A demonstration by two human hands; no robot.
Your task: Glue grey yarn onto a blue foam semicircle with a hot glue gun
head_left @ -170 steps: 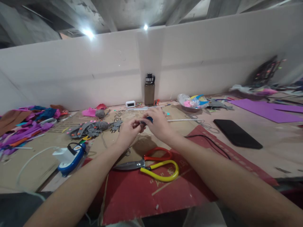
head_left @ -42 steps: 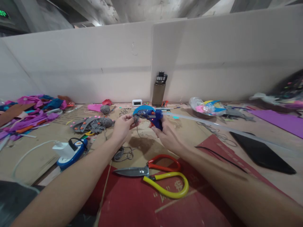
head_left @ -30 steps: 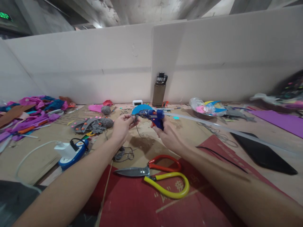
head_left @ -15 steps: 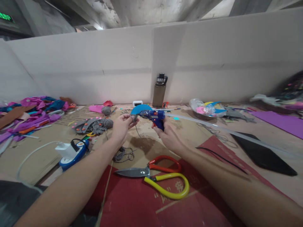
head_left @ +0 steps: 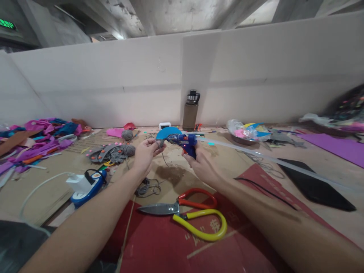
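In my right hand (head_left: 200,161) is a blue hot glue gun (head_left: 188,142), its nozzle pointing left and a long clear glue stick (head_left: 256,153) trailing from its back. My left hand (head_left: 146,153) pinches a small grey yarn-covered piece (head_left: 160,143) close to the nozzle. From that piece a strand of grey yarn dangles. Just behind the nozzle shows a blue round sheet (head_left: 167,132), partly hidden by the gun; whether my left fingers touch it I cannot tell. Below my hands lies a loose coil of grey yarn (head_left: 148,187) on the cardboard.
Large scissors (head_left: 199,214) with red and yellow handles lie on red cardboard in front. At left are a blue power strip (head_left: 89,191), grey yarn work with beads (head_left: 109,152) and felt scraps (head_left: 42,132). A bottle (head_left: 190,112) stands behind; a black tablet-like slab (head_left: 315,185) is right.
My hands, the glue gun and the grey piece hold nearly the same positions. The view has shifted very slightly.
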